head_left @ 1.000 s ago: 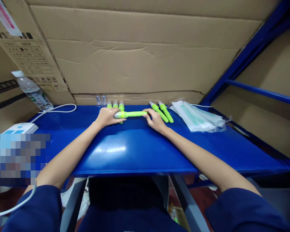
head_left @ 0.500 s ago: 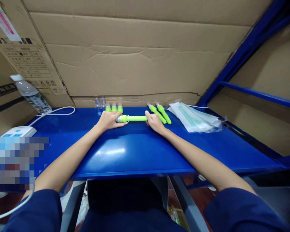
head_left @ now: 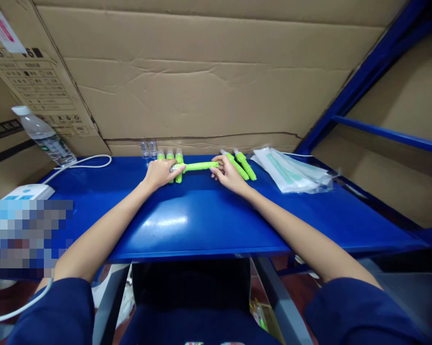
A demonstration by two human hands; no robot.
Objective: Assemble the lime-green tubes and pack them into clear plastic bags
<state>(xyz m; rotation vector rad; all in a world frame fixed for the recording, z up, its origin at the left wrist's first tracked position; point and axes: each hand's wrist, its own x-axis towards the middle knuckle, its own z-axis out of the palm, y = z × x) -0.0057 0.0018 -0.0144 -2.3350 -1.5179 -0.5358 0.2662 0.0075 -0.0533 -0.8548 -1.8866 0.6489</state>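
Observation:
A lime-green stick (head_left: 201, 166) with a clear cap at its left end lies level between both hands, just above the table. My left hand (head_left: 161, 172) is closed round the capped end and hides most of it. At the plain end, my right hand (head_left: 229, 173) is closed with thumb and fingertips on the tip. Several like sticks (head_left: 179, 158) stand or lie behind the left hand, partly covered by it. Beyond my right hand lie two more green sticks (head_left: 245, 165), side by side. Two clear caps (head_left: 153, 148) stand at the back left.
Clear plastic bags (head_left: 287, 170) lie at the right of the blue table (head_left: 208, 220). A water bottle (head_left: 48, 139) leans at the far left, near a white power strip (head_left: 30, 192) and its cable. Cardboard (head_left: 201, 100) walls the back, and a blue metal frame (head_left: 384, 134) borders the right.
The held stick has risen slightly from the table. My left hand now covers more of its capped end, and my right fingers have shifted to a looser pinch at the other tip.

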